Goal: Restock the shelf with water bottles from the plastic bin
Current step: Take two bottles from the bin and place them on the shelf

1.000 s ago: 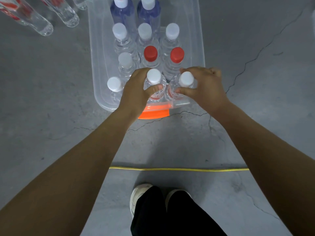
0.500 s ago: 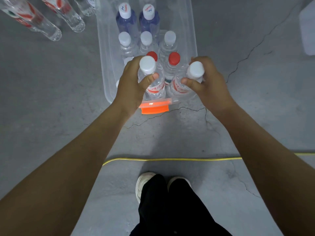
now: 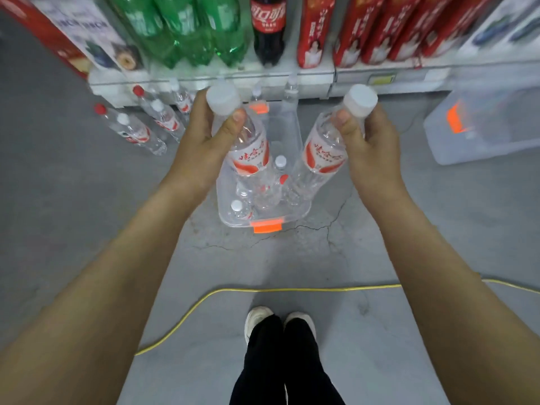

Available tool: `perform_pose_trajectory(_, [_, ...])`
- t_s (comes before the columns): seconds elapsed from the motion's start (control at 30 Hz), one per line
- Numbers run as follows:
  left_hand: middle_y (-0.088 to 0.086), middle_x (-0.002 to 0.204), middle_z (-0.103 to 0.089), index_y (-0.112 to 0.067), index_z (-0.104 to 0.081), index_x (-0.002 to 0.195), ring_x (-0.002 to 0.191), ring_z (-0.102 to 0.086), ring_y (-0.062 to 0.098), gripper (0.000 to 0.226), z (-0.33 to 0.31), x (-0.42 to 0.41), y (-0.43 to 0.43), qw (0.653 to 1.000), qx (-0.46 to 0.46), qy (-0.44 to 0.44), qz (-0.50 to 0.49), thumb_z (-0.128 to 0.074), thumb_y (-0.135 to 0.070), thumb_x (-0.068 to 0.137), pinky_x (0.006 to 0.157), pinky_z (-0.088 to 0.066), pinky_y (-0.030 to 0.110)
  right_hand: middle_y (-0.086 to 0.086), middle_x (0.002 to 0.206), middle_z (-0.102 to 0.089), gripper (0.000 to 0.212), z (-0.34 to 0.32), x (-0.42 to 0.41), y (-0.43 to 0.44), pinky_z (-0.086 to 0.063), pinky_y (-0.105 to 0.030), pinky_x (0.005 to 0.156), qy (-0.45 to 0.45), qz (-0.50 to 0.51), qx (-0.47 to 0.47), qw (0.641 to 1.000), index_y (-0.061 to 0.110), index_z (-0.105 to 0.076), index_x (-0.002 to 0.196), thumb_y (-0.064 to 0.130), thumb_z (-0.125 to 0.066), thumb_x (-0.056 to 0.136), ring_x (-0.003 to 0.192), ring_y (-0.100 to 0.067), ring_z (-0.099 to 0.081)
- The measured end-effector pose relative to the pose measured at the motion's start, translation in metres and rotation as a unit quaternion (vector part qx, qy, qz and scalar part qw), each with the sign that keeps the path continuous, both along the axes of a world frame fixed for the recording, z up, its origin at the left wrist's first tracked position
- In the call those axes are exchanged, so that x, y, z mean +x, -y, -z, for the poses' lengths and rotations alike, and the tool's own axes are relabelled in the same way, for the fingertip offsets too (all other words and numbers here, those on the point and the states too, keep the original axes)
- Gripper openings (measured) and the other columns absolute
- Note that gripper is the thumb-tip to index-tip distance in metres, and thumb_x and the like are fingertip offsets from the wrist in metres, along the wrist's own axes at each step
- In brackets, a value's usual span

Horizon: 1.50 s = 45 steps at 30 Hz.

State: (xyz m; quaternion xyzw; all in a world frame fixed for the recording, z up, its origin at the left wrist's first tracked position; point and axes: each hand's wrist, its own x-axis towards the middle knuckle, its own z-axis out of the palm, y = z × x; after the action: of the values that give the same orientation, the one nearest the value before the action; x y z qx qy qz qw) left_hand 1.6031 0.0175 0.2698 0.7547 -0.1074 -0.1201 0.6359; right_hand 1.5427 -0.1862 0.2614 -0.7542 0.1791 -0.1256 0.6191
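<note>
Above bin (image 3: 295, 215): bottles (image 3: 321, 154) in hands (image 3: 369, 147)

Shop aisle: shelf (image 3: 263, 78) of soda bottles (image 3: 187, 27), cartons (image 3: 380, 27).

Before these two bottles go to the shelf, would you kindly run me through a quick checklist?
1. Left hand gripping its water bottle near the cap: ok.
2. Right hand gripping the other bottle near the cap: ok.
3. Both white caps on: ok; tightness cannot tell.
4. Both bottles lifted clear of the plastic bin: ok.
5. Free space on the shelf for water bottles: cannot tell.
6. Footing: yellow cable lies across the floor ahead of the shoes, bin beyond it: not ok.
</note>
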Motion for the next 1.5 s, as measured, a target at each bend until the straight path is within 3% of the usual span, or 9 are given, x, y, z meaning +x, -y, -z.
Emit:
perform_pose_trajectory(0.23, [-0.019, 0.092, -0.064, -0.033, -0.051, 0.100, 0.098, -0.061, 0.010, 0.016, -0.202, 0.002, -0.008, 0.990, -0.114, 0.005, -0.083, -0.054, -0.037, 0.085, 0.101, -0.044, 0.044, 0.014, 0.092, -0.057, 0.009, -0.190, 0.007, -0.015, -0.044, -0.010, 0.077, 0.072, 0.004, 0.097, 0.993, 0.021, -0.051, 0.105, 0.022, -0.052, 0.095, 0.084, 0.008, -0.057])
perform_pose_trajectory(0.4, [-0.014, 0.099, -0.064, -0.036, -0.054, 0.102, 0.102, -0.060, 0.014, 0.020, -0.344, -0.006, -0.013, 0.980, -0.152, 0.055, -0.119, -0.052, -0.038, 0.083, 0.101, -0.043, 0.043, 0.013, 0.087, -0.057, 0.007, -0.318, 0.008, -0.028, -0.043, -0.004, 0.063, 0.127, -0.047, 0.106, 0.985, 0.017, -0.052, 0.100, 0.023, -0.048, 0.097, 0.071, 0.018, -0.058])
perform_pose_trajectory(0.57, [-0.007, 0.102, -0.062, -0.033, -0.055, 0.101, 0.098, -0.061, 0.015, 0.012, -0.464, -0.019, -0.022, 0.965, -0.171, 0.117, -0.163, -0.053, -0.034, 0.089, 0.095, -0.046, 0.039, 0.008, 0.087, -0.063, 0.009, -0.438, 0.007, -0.044, -0.048, -0.018, 0.068, 0.185, -0.048, 0.108, 0.976, 0.025, -0.057, 0.094, 0.032, -0.051, 0.095, 0.077, -0.001, -0.063])
perform_pose_trajectory(0.7, [-0.004, 0.097, -0.064, -0.028, -0.057, 0.100, 0.089, -0.063, 0.013, 0.008, -0.544, -0.029, -0.039, 0.952, -0.184, 0.157, -0.187, -0.051, -0.029, 0.094, 0.086, -0.048, 0.034, -0.012, 0.116, -0.063, 0.065, -0.524, 0.004, -0.063, -0.051, -0.042, 0.092, 0.212, -0.047, 0.084, 0.972, 0.006, -0.056, 0.119, 0.060, -0.054, 0.082, 0.108, -0.027, -0.060])
perform_pose_trajectory(0.77, [0.001, 0.106, -0.065, -0.022, -0.058, 0.108, 0.095, -0.064, 0.016, 0.021, -0.580, -0.034, -0.049, 0.948, -0.173, 0.184, -0.196, -0.054, -0.035, 0.092, 0.088, -0.049, 0.035, -0.005, 0.100, -0.066, 0.036, -0.560, 0.004, -0.068, -0.053, -0.041, 0.086, 0.235, -0.061, 0.085, 0.966, 0.016, -0.061, 0.101, 0.049, -0.053, 0.089, 0.100, -0.029, -0.063])
perform_pose_trajectory(0.93, [-0.005, 0.082, -0.061, -0.011, -0.054, 0.107, 0.068, -0.063, 0.005, 0.021, -0.645, -0.042, -0.077, 0.923, -0.167, 0.258, -0.232, -0.048, -0.028, 0.096, 0.061, -0.048, 0.020, -0.001, 0.090, -0.067, 0.025, -0.634, 0.004, -0.093, -0.051, -0.047, 0.089, 0.283, -0.091, 0.053, 0.953, 0.025, -0.062, 0.092, 0.045, -0.049, 0.093, 0.090, -0.022, -0.065])
perform_pose_trajectory(1.1, [0.003, 0.130, -0.051, -0.009, -0.036, 0.140, 0.116, -0.052, 0.023, 0.059, -0.683, -0.038, -0.113, 0.926, -0.150, 0.262, -0.227, -0.050, -0.040, 0.092, 0.099, -0.044, 0.041, 0.002, 0.088, -0.064, 0.022, -0.680, 0.008, -0.129, -0.048, -0.044, 0.094, 0.319, -0.099, 0.052, 0.941, 0.028, -0.061, 0.085, 0.045, -0.049, 0.092, 0.095, -0.021, -0.061])
perform_pose_trajectory(1.2, [0.012, 0.136, -0.049, -0.008, -0.034, 0.141, 0.119, -0.051, 0.030, 0.073, -0.701, -0.027, -0.139, 0.932, -0.146, 0.256, -0.211, -0.056, -0.049, 0.086, 0.101, -0.041, 0.046, -0.002, 0.089, -0.066, 0.025, -0.698, 0.015, -0.152, -0.047, -0.047, 0.095, 0.332, -0.085, 0.042, 0.938, 0.027, -0.062, 0.082, 0.047, -0.050, 0.091, 0.096, -0.025, -0.061])
perform_pose_trajectory(1.5, [0.001, 0.092, -0.059, -0.011, -0.051, 0.122, 0.068, -0.060, 0.012, 0.049, -0.734, 0.004, -0.218, 0.944, -0.107, 0.273, -0.151, -0.048, -0.047, 0.090, 0.055, -0.046, 0.022, 0.003, 0.091, -0.066, 0.077, -0.726, 0.040, -0.226, -0.047, -0.045, 0.088, 0.356, -0.079, 0.023, 0.931, 0.015, -0.065, 0.108, 0.076, -0.052, 0.064, 0.093, -0.024, -0.062])
